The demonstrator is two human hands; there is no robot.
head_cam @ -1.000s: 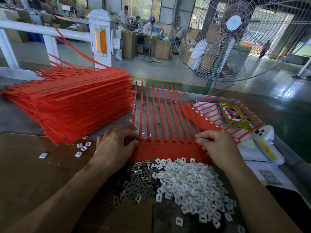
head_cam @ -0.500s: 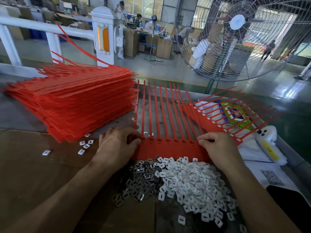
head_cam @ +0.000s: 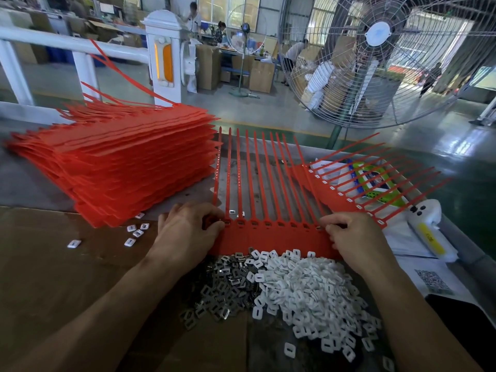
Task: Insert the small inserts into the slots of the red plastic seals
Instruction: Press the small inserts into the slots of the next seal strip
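Head view: left hand [head_cam: 185, 232] rests on the near-left end of a red seal strip [head_cam: 273, 237], its curled thumb and forefinger pinching at the first slot; what they pinch is too small to tell. Right hand [head_cam: 354, 237] has its fingers curled onto the strip's opposite end, at the last slot. Between the hands the strip lies flat on the surface [head_cam: 32, 183], with about ten thin tails running away from the hands and a row of slot heads along the line joining the fingertips. Just nearer than both hands lie two touching heaps: grey metal inserts [head_cam: 222, 288] below the left wrist, white plastic inserts [head_cam: 308, 288] below the right. Two loose white pieces sit just beyond the left fingertips, and about five more lie left of that hand on the brown cardboard [head_cam: 53, 277]. Beyond the left hand a tall stack of seals [head_cam: 120, 162] stands close, leaving little room on that side. Beyond the right hand a second strip [head_cam: 349, 183] fans outward over printed packets. A white bottle [head_cam: 426, 232] lies right of the right hand, near the surface's edge. A big fan [head_cam: 375, 57] stands past the far edge.
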